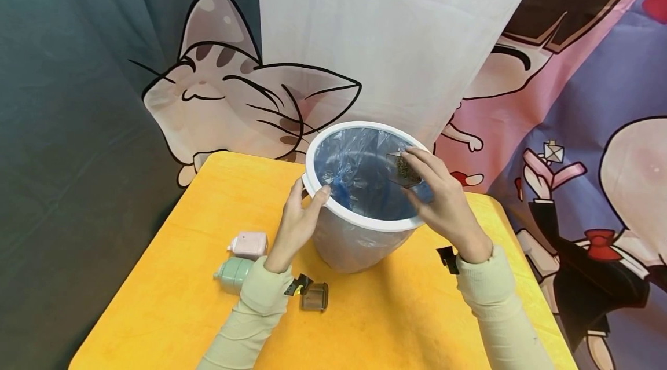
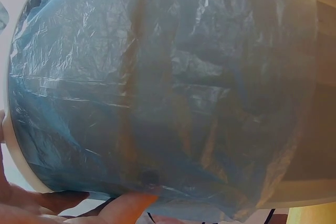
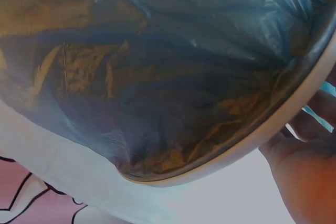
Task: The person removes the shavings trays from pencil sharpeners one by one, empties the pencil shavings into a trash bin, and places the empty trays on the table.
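Note:
A translucent white trash bin (image 1: pixel 349 248) with a white rim stands on the table, lined with a bluish clear plastic bag (image 1: pixel 351 153). My left hand (image 1: pixel 298 224) grips the rim at the left, its thumb over the top edge. In the left wrist view, fingers (image 2: pixel 128 206) lie along the bin's edge. Over the right side of the opening, my right hand (image 1: pixel 449 202) holds a small, clear, dark-tinted container (image 1: pixel 404 171) between thumb and fingers. Dark greenish crumbs show in it. The right wrist view has part of that hand (image 3: pixel 310 166) behind the rim; the container is hidden there.
On the yellow-covered table (image 1: pixel 177 254), a pink bottle (image 1: pixel 250 244) and a green bottle (image 1: pixel 233 274) lie left of the bin. A small dark translucent box (image 1: pixel 315 297) lies in front, beside the left wrist. A cartoon-printed cloth (image 1: pixel 391 22) hangs behind.

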Action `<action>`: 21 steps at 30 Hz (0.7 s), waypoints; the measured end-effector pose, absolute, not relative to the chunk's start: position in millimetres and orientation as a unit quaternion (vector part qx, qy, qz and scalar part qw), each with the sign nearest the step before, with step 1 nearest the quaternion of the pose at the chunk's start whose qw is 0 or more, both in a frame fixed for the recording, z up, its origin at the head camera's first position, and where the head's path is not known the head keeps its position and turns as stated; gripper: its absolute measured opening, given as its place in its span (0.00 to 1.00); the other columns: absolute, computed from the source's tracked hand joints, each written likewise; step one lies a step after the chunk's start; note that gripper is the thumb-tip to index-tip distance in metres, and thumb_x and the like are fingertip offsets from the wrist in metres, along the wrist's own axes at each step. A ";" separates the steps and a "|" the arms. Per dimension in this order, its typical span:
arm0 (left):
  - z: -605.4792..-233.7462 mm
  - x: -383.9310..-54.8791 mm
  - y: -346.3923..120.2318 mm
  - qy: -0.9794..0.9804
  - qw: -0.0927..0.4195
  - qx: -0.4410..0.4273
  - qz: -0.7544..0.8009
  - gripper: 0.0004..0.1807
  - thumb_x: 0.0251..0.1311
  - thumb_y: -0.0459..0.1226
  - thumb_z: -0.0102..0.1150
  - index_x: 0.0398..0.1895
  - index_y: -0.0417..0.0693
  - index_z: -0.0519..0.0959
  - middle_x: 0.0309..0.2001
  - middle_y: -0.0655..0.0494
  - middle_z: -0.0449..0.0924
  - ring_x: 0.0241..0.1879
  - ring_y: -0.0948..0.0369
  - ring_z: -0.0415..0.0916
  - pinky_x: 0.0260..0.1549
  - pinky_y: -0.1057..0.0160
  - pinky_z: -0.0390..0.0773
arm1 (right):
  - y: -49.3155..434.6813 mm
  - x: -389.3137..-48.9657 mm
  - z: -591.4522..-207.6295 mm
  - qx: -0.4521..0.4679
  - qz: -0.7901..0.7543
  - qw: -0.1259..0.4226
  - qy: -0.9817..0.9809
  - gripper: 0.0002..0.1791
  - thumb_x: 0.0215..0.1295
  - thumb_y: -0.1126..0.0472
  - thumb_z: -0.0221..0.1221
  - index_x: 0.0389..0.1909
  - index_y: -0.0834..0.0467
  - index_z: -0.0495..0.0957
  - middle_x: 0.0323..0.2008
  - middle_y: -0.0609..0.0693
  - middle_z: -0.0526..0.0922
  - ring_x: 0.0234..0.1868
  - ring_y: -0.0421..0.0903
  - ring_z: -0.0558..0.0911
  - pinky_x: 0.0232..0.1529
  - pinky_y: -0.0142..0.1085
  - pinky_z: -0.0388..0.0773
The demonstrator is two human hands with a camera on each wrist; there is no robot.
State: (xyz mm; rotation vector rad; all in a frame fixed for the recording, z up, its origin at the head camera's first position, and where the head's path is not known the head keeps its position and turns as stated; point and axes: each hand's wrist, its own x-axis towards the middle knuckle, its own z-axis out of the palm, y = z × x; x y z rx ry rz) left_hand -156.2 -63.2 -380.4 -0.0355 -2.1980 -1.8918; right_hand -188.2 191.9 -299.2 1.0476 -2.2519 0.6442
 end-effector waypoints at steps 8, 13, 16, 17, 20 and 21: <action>-380.3 -155.7 -63.3 -0.755 0.113 -0.005 -0.646 0.38 0.57 0.60 0.51 0.67 0.53 0.58 0.64 0.52 0.61 0.65 0.57 0.55 0.64 0.49 0.53 | 190.6 -188.5 -298.8 0.409 0.235 0.269 -0.840 0.41 0.40 0.79 0.66 0.61 0.58 0.68 0.64 0.53 0.64 0.64 0.52 0.62 0.60 0.39 0.64; -381.2 -156.5 -63.5 -0.754 0.114 -0.008 -0.647 0.39 0.56 0.60 0.51 0.67 0.53 0.58 0.64 0.52 0.61 0.65 0.57 0.55 0.63 0.49 0.53 | 189.4 -187.8 -298.7 0.414 0.233 0.263 -0.840 0.42 0.40 0.79 0.67 0.61 0.58 0.69 0.65 0.53 0.62 0.64 0.53 0.62 0.56 0.40 0.69; -381.2 -156.6 -63.4 -0.754 0.115 -0.009 -0.647 0.39 0.56 0.60 0.51 0.67 0.53 0.58 0.64 0.52 0.61 0.65 0.57 0.55 0.63 0.49 0.53 | 189.0 -188.2 -298.6 0.417 0.230 0.263 -0.839 0.41 0.40 0.79 0.66 0.60 0.58 0.69 0.65 0.55 0.61 0.63 0.54 0.63 0.53 0.43 0.71; -381.3 -156.6 -63.4 -0.754 0.114 -0.008 -0.647 0.39 0.56 0.60 0.51 0.67 0.53 0.58 0.64 0.52 0.61 0.65 0.57 0.55 0.63 0.49 0.53 | 189.1 -188.3 -298.6 0.419 0.228 0.262 -0.839 0.40 0.40 0.79 0.66 0.60 0.57 0.70 0.66 0.55 0.60 0.63 0.54 0.63 0.52 0.45 0.72; -381.7 -156.5 -63.3 -0.754 0.114 -0.007 -0.647 0.38 0.56 0.60 0.51 0.67 0.53 0.58 0.64 0.52 0.61 0.65 0.57 0.55 0.63 0.49 0.53 | 189.7 -188.7 -298.6 0.423 0.219 0.259 -0.840 0.40 0.40 0.78 0.67 0.60 0.56 0.70 0.66 0.58 0.58 0.63 0.56 0.62 0.48 0.50 0.73; -381.9 -156.7 -63.3 -0.754 0.114 -0.007 -0.647 0.38 0.56 0.60 0.51 0.66 0.53 0.59 0.64 0.52 0.61 0.65 0.57 0.55 0.63 0.49 0.53 | 189.9 -188.9 -298.9 0.424 0.215 0.258 -0.841 0.40 0.40 0.77 0.67 0.60 0.55 0.70 0.66 0.58 0.58 0.63 0.57 0.62 0.48 0.51 0.73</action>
